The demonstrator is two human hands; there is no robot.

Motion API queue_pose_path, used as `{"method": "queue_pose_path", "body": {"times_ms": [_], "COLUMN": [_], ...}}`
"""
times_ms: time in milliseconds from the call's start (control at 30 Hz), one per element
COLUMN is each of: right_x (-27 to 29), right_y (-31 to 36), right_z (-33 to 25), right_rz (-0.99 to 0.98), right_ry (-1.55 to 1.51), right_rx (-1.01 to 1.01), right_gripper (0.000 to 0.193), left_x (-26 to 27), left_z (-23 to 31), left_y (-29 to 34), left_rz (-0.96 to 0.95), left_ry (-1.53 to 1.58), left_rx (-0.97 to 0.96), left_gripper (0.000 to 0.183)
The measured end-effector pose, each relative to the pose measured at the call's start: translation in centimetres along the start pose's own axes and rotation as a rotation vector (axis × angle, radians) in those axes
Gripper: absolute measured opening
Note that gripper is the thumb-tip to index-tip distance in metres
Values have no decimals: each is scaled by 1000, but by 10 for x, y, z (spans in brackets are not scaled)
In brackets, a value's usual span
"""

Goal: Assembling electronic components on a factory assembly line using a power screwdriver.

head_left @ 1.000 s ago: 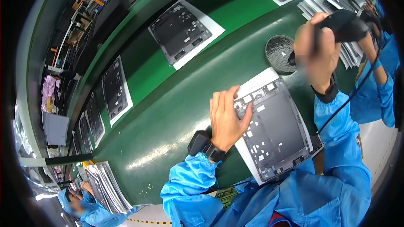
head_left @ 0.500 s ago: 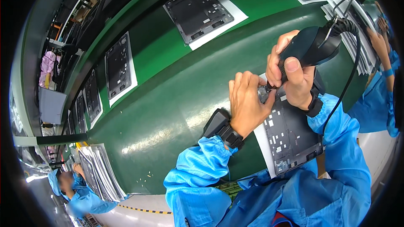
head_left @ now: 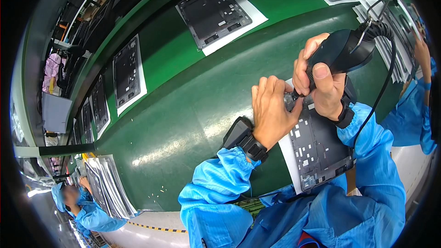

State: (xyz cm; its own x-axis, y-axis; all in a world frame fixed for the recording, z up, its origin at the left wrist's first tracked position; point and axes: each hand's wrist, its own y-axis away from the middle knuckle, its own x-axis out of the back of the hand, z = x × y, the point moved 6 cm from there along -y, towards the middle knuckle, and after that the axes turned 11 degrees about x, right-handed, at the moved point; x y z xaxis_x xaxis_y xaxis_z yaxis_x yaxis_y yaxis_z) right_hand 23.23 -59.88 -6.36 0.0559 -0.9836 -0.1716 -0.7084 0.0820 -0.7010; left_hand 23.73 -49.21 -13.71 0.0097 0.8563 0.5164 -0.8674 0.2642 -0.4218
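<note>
My right hand (head_left: pixel 324 85) is wrapped around a black electric screwdriver (head_left: pixel 342 50), which hangs from a metal hook and has a coiled cable. Its tip points down at the far end of a dark tablet housing (head_left: pixel 317 142) lying on white paper. Close beside that tip is my left hand (head_left: pixel 273 112), fingers bent, thumb and forefinger nearly together at the housing's corner. What they pinch, if anything, is hidden. The housing carries several small white patches.
Beyond the green bench (head_left: pixel 183 105), more tablet housings (head_left: pixel 213 14) lie on paper along a green strip. Stacks of interleaved sheets stand at left (head_left: pixel 110 186) and right (head_left: pixel 386 41). Co-workers in blue are at both sides. The screwdriver cable (head_left: pixel 379 96) hangs past my right forearm.
The housings on the far strip have shifted slightly left. My hands and the screwdriver have barely moved. The right co-worker's hand has shifted.
</note>
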Motion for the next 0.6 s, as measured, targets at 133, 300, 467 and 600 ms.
{"method": "queue_pose_path", "body": {"times_ms": [133,300,467,600], "right_x": [-1,-3,-1,7], "right_y": [0,2,2,-2], "right_z": [-1,0,1,-3], "right_rz": [-32,-27,-5,47], "right_ry": [81,99,94,-62], "right_rx": [2,14,-10,53], "right_gripper": [49,49,50,32], "left_x": [1,0,0,1], "left_z": [1,0,-2,2], "left_y": [0,-1,0,0], "left_rz": [-3,-7,-3,15], "left_ry": [0,-5,7,28], "left_rx": [0,5,0,0], "left_gripper": [30,30,31,32]}}
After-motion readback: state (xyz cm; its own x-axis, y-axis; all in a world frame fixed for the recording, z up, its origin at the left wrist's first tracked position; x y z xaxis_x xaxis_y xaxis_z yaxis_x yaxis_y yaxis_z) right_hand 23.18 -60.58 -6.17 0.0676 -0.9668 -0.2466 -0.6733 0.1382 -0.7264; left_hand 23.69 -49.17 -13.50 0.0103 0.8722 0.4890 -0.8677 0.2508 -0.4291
